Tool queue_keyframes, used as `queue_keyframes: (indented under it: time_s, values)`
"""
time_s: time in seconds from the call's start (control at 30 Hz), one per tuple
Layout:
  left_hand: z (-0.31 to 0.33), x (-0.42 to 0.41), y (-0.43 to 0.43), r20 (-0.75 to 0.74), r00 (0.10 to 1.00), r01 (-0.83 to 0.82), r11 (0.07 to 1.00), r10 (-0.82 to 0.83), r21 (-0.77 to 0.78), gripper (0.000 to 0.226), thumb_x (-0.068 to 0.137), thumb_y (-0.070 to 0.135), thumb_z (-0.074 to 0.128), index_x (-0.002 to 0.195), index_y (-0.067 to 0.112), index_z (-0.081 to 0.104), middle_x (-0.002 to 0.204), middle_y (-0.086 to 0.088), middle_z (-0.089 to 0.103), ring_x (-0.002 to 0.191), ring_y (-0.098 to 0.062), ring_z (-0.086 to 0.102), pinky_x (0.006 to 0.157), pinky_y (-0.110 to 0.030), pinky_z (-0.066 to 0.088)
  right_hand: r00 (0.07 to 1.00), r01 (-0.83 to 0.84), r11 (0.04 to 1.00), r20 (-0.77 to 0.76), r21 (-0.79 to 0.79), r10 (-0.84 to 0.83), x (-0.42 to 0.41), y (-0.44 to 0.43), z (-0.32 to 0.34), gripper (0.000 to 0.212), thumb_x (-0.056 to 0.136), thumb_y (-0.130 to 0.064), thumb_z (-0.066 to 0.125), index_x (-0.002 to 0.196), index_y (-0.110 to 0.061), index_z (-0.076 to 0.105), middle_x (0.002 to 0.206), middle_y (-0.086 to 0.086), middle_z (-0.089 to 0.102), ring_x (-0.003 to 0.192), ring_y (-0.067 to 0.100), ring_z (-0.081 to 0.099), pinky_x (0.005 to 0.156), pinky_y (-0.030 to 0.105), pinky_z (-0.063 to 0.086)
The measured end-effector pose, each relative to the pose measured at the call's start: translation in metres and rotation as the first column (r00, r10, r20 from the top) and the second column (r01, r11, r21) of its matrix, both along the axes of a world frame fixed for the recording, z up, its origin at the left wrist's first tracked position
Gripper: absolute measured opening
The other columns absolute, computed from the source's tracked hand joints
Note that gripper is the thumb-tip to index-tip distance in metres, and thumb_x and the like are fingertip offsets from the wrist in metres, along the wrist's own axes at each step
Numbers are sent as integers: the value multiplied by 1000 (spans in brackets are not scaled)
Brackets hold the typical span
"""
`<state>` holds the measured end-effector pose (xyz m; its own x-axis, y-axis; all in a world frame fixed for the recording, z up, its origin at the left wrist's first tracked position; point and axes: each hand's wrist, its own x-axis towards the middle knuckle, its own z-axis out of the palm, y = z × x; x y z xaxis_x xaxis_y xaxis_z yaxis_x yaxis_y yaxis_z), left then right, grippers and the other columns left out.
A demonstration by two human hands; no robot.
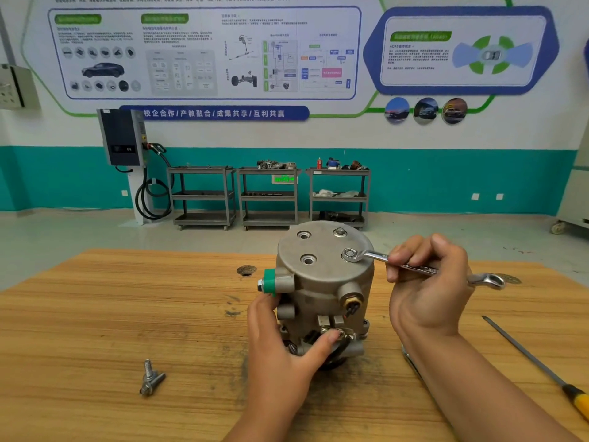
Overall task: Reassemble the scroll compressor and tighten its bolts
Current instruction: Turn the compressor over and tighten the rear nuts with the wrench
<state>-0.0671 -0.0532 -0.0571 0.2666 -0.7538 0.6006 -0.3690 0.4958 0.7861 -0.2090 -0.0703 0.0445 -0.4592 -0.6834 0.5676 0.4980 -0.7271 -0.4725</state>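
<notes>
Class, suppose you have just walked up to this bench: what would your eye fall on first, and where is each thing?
The grey scroll compressor stands upright mid-table, steadied low down by the left hand. The right hand grips a shiny wrench whose ring end sits on a bolt in the top cover. Loose bolts lie on the wooden table to the left, and a yellow-handled screwdriver lies to the right.

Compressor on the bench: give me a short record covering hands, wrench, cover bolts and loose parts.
Left hand: holds compressor low down
Right hand: grips wrench shaft
Wrench ring end: on a cover bolt
Cover: two bolts in, two holes empty
Table: loose bolts left, screwdriver right
</notes>
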Motion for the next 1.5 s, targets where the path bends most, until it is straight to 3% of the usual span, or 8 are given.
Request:
queue_keyframes:
  time_s: [0.17, 0.4, 0.57, 0.77, 0.97, 1.1, 1.2, 1.5]
  values:
    - [1, 1, 0, 4, 1000, -23, 1000, 23, 2, 74, 52, 71, 65, 115, 51, 34, 119, 34, 36, 113, 11, 41, 81, -11, 38, 925, 171, 958, -299, -229, -236, 6, 7, -10, 32, 77, -16, 41, 49, -26, 51, 50, -2, 49, 50, 14, 43, 48, 26, 32]
    - [1, -1, -1, 1, 1000, 1, 1000, -1, 1, 79, 53, 67, 68, 120, 35, 42, 114, 21, 42, 108, 0, 50, 80, -11, 41, 466, 391, 693, -518, -606, -717, 23, 18, -21, 26, 79, -8, 53, 53, -3, 50, 54, 7, 44, 52, 13, 39, 49, 23, 35]
    - [7, -6, 2, -91, 994, 62, 996, -67, -63, 63, 55, 49, 71, 113, 44, 46, 112, 25, 47, 101, 3, 56, 75, -12, 47, 167, 397, 603, -592, -692, -789, 37, 21, -27, 17, 82, -16, 60, 78, -2, 70, 79, 9, 64, 74, 19, 54, 63, 36, 46]
    - [5, -5, 2, -100, 992, 71, 995, -79, -77, 66, 52, 46, 77, 109, 42, 44, 108, 32, 46, 99, 18, 51, 71, 1, 41, 52, 333, 558, -577, -760, -815, 33, 25, -20, 22, 90, -14, 54, 92, -5, 75, 89, 6, 71, 78, 19, 64, 69, 32, 48]
    - [2, -1, -1, -39, 998, 38, 998, -40, -53, 71, 52, 62, 72, 114, 48, 40, 114, 31, 41, 108, 7, 50, 80, -5, 41, 165, 215, 521, -495, -826, -853, 12, 17, -6, 17, 86, -6, 65, 100, 0, 71, 101, 12, 70, 96, 19, 65, 81, 32, 53]
    - [1, 0, -1, 17, 1000, 12, 999, -11, -42, 69, 52, 68, 67, 111, 53, 36, 115, 37, 35, 113, 12, 41, 81, 0, 36, 638, 221, 855, -593, -470, -491, 5, 15, 5, 13, 96, -19, 45, 96, -16, 58, 87, -6, 64, 80, 10, 63, 73, 23, 51]
    - [3, -1, 0, 33, 999, 16, 999, -15, -40, 69, 51, 70, 66, 110, 67, 29, 118, 41, 30, 115, 17, 37, 80, 0, 36, 911, 126, 980, -372, -157, -177, -4, 12, 13, 18, 94, -15, 36, 86, -17, 52, 68, -4, 61, 62, 11, 54, 58, 22, 46]
    - [4, -2, 1, 50, 999, 23, 999, -21, -28, 70, 51, 72, 64, 107, 73, 24, 119, 45, 26, 116, 21, 32, 81, -6, 35, 988, -71, 993, -129, 98, 83, -19, -7, 17, 28, 100, -3, 27, 82, -9, 48, 55, 0, 57, 50, 11, 50, 48, 21, 42]
